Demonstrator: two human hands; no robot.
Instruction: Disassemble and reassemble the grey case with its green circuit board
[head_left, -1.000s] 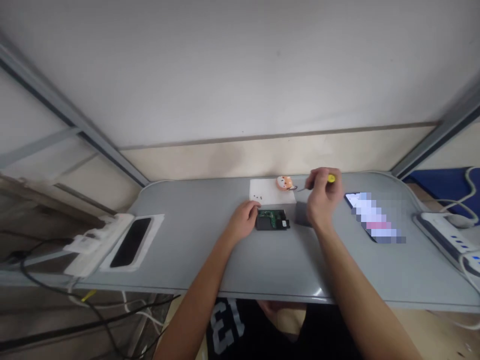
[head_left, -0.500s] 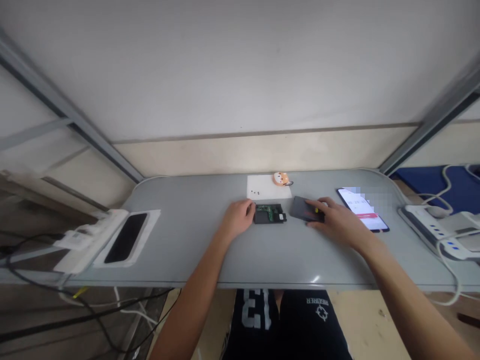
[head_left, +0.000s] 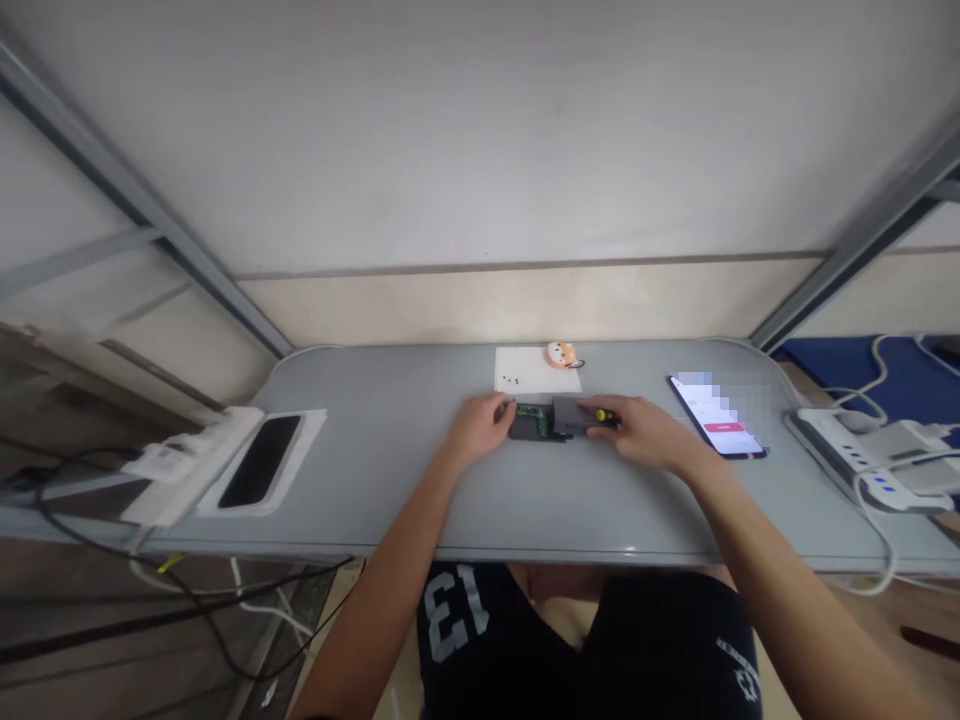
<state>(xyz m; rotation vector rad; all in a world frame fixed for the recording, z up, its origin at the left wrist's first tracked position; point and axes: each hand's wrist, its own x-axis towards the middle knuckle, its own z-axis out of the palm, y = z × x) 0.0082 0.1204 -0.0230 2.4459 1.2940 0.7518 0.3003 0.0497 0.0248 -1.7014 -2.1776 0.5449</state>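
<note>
A small dark device with a green circuit board (head_left: 531,425) in it lies flat on the grey table. My left hand (head_left: 481,428) grips its left end with bent fingers. My right hand (head_left: 643,430) is closed on a dark grey cover (head_left: 570,414), which overlaps the device's right part. Tucked in the same hand is a tool with a yellow end (head_left: 602,415), probably a screwdriver; most of it is hidden by the fingers. Several tiny dark screws (head_left: 510,379) rest on a white sheet (head_left: 529,370) behind the device.
An orange-and-white animal-face trinket (head_left: 561,355) sits on the sheet. A lit phone (head_left: 716,415) lies to the right, beside a white power strip (head_left: 847,455) with cables. On the left are a dark-screened phone (head_left: 261,462) and another power strip (head_left: 202,470).
My right hand has moved left, bringing the grey cover from beside the device onto its right part. My left hand stays at the device's left end.
</note>
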